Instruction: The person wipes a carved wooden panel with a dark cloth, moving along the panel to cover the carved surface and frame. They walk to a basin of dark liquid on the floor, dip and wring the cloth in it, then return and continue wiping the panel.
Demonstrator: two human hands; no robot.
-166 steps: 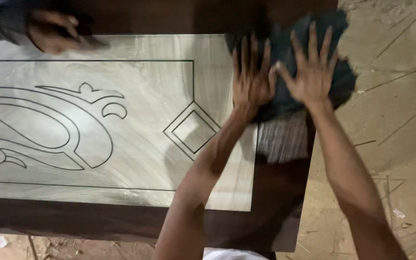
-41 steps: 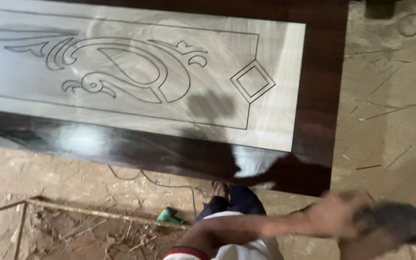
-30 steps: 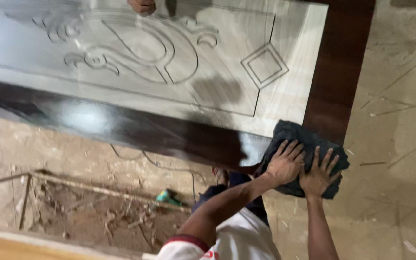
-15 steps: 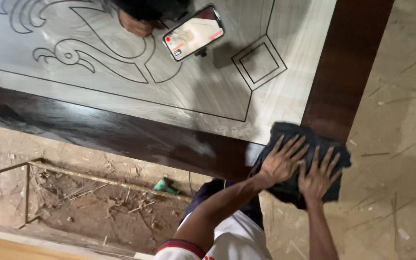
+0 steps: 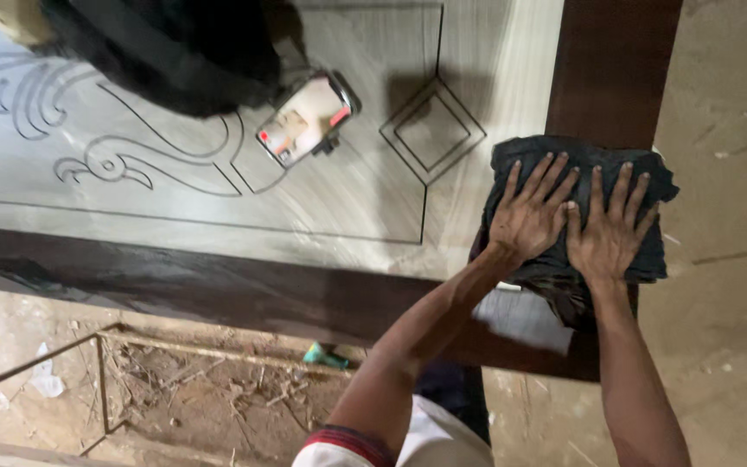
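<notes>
A dark cloth [image 5: 583,166] lies bunched on the near right corner of a large door panel [image 5: 218,216] with a pale centre, engraved bird pattern and dark brown border. My left hand [image 5: 530,217] and my right hand [image 5: 606,232] press flat on the cloth side by side, fingers spread and pointing away from me. The cloth overlaps the brown border [image 5: 611,69] and part of the pale face.
Another person in dark clothing [image 5: 175,52] leans over the panel from the far side, and a phone [image 5: 307,118] with a lit screen is over the pale face near them. Below the panel are dirt floor, a metal frame [image 5: 97,363] and a green object [image 5: 326,355].
Both hands came back onto the panel's corner with the cloth and now press it there. The view shifted left to right, and the other person with the phone came into view.
</notes>
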